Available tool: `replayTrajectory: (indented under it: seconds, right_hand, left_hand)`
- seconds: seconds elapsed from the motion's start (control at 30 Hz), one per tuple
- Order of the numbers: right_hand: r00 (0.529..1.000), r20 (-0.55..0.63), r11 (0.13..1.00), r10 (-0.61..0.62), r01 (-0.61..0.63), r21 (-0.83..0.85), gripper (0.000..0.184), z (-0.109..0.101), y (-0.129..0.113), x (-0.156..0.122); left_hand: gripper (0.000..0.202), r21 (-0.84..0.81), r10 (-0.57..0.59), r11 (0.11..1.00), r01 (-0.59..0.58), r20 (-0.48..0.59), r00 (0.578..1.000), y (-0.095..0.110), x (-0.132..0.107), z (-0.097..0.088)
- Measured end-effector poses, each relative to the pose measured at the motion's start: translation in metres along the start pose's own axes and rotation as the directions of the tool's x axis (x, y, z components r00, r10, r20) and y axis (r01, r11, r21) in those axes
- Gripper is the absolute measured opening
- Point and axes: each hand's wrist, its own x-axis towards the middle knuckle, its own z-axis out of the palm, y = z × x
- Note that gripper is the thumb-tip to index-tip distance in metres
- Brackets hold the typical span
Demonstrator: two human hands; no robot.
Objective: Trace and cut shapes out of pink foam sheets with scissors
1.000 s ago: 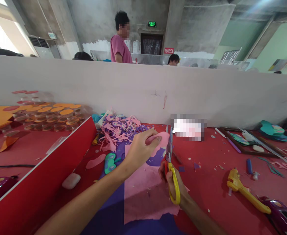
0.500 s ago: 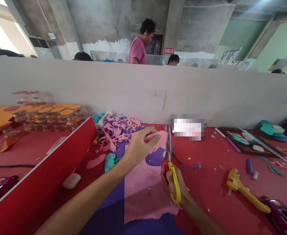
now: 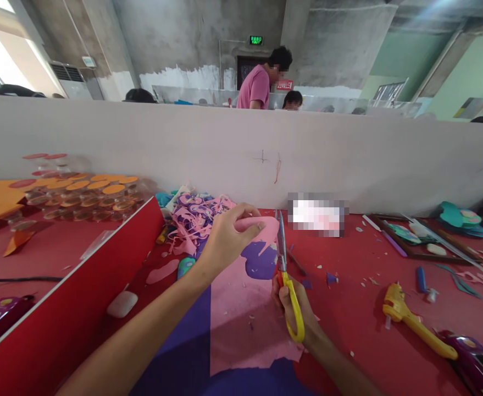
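Note:
My left hand point(image 3: 235, 234) pinches a small pink sheet piece point(image 3: 269, 228), which looks like felt or foam, with a thin strip hanging from its lower edge. Just right of that piece point the blades of a pair of scissors point(image 3: 294, 308) with red and yellow handles. My right hand point(image 3: 288, 302) is closed round those handles, and the blades stand slightly apart, pointing away from me. Below both hands lies a larger pink sheet point(image 3: 249, 324) with a cut-out bay at its top, over a purple sheet point(image 3: 175, 352).
A heap of pink and purple scraps point(image 3: 198, 217) sits behind my left hand. On the right are a yellow glue gun point(image 3: 416, 324) and a dark frame point(image 3: 426, 250). A red divider point(image 3: 80, 286) stands left; a white partition point(image 3: 183, 148) runs across the back.
My left hand has drawn the pink piece slightly left, and a strip now dangles from it. The scissors have hardly moved. Beyond the partition, the person in pink has moved right.

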Motion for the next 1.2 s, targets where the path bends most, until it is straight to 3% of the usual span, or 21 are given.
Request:
replayTrajectory:
  seconds: [0.27,0.47,0.6,0.77,0.9,1.0,1.2]
  right_hand:
    - [0.997,0.027,0.994,-0.072,0.074,-0.081,0.06,0.0,-0.004,0.0]
    - [0.999,-0.015,0.979,0.035,-0.037,-0.199,0.053,0.0,-0.021,0.003]
    - [1.0,-0.028,0.971,0.005,-0.011,-0.24,0.05,-0.001,-0.023,0.006]
    - [0.999,-0.015,0.983,-0.045,0.042,-0.176,0.057,-0.002,-0.007,0.008]
    - [1.0,-0.002,0.992,-0.03,0.03,-0.12,0.06,-0.001,-0.001,0.006]
    - [1.0,0.003,0.995,-0.01,0.011,-0.095,0.063,0.0,-0.004,0.005]
    - [0.999,0.025,0.994,-0.027,0.029,-0.101,0.064,0.003,-0.012,0.006]
  left_hand:
    - [0.015,0.043,0.045,0.998,-0.043,-0.047,0.998,-0.001,0.004,-0.007]
    - [0.017,0.096,0.047,0.995,-0.038,-0.097,0.994,-0.001,0.007,-0.017]
    - [0.014,0.086,0.054,0.995,-0.043,-0.129,0.99,-0.001,0.012,-0.026]
    - [0.013,-0.172,-0.062,0.984,0.052,-0.055,0.997,-0.004,0.013,-0.025]
    - [0.019,-0.416,-0.202,0.888,0.197,0.031,0.979,-0.001,0.01,-0.018]
    - [0.025,-0.494,-0.241,0.839,0.228,0.038,0.97,0.003,0.007,-0.013]
    - [0.065,-0.539,-0.285,0.807,0.239,-0.002,0.958,0.002,0.004,-0.004]
